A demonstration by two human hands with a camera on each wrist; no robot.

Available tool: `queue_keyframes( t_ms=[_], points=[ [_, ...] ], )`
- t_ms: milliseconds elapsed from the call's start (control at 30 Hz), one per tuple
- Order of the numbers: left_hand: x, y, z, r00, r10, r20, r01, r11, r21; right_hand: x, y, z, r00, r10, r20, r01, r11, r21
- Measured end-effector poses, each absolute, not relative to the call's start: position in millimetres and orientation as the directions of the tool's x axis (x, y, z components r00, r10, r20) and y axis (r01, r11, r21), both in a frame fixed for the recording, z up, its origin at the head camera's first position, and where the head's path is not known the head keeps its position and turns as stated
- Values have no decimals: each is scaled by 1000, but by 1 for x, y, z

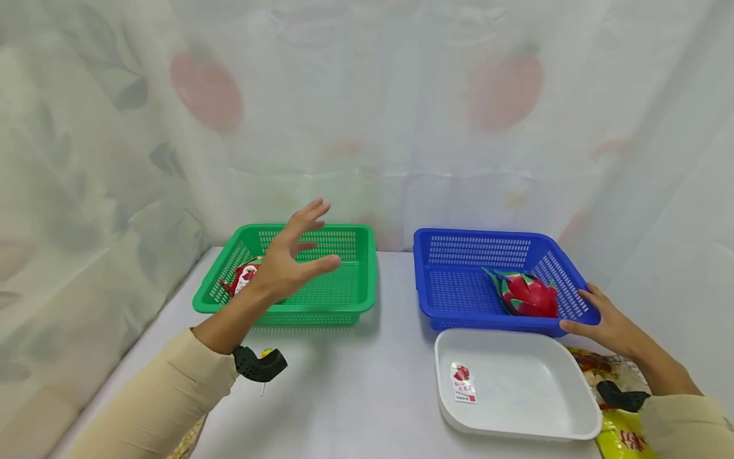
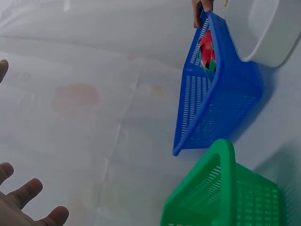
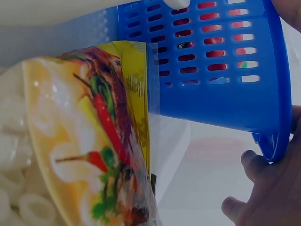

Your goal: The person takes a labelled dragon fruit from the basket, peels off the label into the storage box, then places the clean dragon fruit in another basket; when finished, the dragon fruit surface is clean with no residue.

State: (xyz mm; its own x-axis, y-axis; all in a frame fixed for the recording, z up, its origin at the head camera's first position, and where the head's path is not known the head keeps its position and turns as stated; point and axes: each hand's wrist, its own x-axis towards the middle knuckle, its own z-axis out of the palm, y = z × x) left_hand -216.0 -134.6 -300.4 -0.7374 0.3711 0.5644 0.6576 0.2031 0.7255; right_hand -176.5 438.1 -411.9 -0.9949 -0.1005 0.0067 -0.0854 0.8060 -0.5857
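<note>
My left hand (image 1: 287,258) is raised over the green basket (image 1: 369,280), fingers spread, holding nothing. Behind that hand, a red fruit with a white label (image 1: 248,275) lies in the basket's left side, partly hidden. On the right, my right hand (image 1: 610,325) grips the near right corner of the blue basket (image 1: 421,274), thumb at the front rim and fingers at the side rim. Inside it lies a dragon fruit (image 1: 530,296) with green-tipped scales. The right wrist view shows fingertips (image 3: 254,165) beside the blue rim.
A white tray (image 1: 533,389) with a dragon fruit label card (image 1: 462,382) stands before the blue basket. Right of it lie a yellow packet (image 1: 622,437) and a food bag printed with chillies (image 3: 101,127). A small yellow thing on a white stick (image 1: 262,389) lies near my left wrist.
</note>
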Motion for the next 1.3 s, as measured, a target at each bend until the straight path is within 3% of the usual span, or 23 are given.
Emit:
queue_keyframes(
  t_ms=[633, 867, 1300],
  points=[
    [-196, -212, -335, -823, 152, 547, 564, 341, 753, -177, 438, -413, -994, -106, 13, -95, 813, -575],
    [-198, -239, -349, -846, 21, 532, 477, 475, 740, -176, 439, -412, -995, -100, 6, -85, 809, -581],
    [-214, -278, -385, -881, -136, 453, 291, 600, 746, -176, 440, -412, -994, -105, -6, -82, 810, -581]
  ],
)
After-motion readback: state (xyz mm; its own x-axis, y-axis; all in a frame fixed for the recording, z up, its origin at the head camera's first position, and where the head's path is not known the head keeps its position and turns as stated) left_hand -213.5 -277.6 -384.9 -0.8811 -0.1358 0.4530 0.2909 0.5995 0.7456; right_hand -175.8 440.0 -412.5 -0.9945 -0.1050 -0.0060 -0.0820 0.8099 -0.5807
